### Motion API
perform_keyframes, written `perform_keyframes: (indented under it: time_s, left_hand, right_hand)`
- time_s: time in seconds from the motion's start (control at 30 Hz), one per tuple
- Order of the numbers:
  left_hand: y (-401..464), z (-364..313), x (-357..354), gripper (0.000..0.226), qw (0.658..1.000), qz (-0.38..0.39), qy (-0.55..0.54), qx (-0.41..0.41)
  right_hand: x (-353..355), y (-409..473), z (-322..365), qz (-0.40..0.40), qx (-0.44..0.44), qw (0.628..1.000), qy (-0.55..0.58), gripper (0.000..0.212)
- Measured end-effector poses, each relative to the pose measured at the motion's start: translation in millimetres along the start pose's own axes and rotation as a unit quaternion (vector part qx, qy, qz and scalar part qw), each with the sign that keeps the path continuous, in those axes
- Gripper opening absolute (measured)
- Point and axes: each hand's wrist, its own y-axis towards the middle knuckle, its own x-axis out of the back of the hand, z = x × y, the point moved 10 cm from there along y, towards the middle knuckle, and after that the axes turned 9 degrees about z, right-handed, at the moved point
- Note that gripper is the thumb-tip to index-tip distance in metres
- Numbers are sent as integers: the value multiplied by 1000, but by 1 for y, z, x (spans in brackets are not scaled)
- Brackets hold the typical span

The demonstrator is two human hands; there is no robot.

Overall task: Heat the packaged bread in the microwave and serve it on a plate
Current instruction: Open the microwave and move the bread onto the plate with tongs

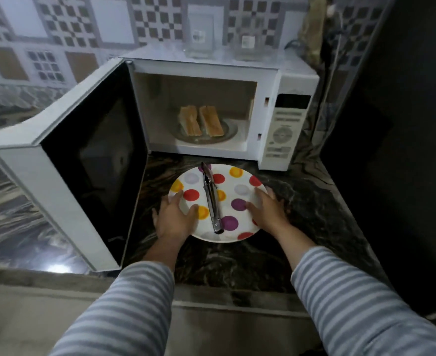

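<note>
A white microwave [286, 104] stands on the dark counter with its door [88, 160] swung wide open to the left. Inside, two pieces of bread [201, 120] lie side by side on the glass turntable [228, 132]. In front of the microwave sits a white plate with coloured dots [240, 186], and metal tongs [211, 199] lie across its middle. My left hand [175, 217] rests on the plate's left rim and my right hand [267, 211] on its right rim, fingers spread over the edge.
Two clear glass containers [201, 37] stand on top of the microwave. A dark tall appliance [404, 124] walls off the right side. The counter's front edge [211, 286] runs just below my forearms. Cables hang behind the microwave at the right.
</note>
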Motion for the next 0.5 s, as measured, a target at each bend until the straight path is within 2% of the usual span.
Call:
perform_keyframes:
  time_s: [0.13, 0.27, 0.5]
  left_hand:
    - [-2, 0, -3, 55, 999, -39, 35, 8]
    - [1, 0, -5, 56, 995, -30, 92, 16]
    - [0, -3, -8, 57, 989, -26, 140, 34]
  right_hand:
    - [-5, 32, 0, 33, 35, 997, -65, 62]
    - [-6, 50, 6, 47, 63, 990, -118, 57]
    - [-6, 68, 13, 67, 82, 986, -130, 53]
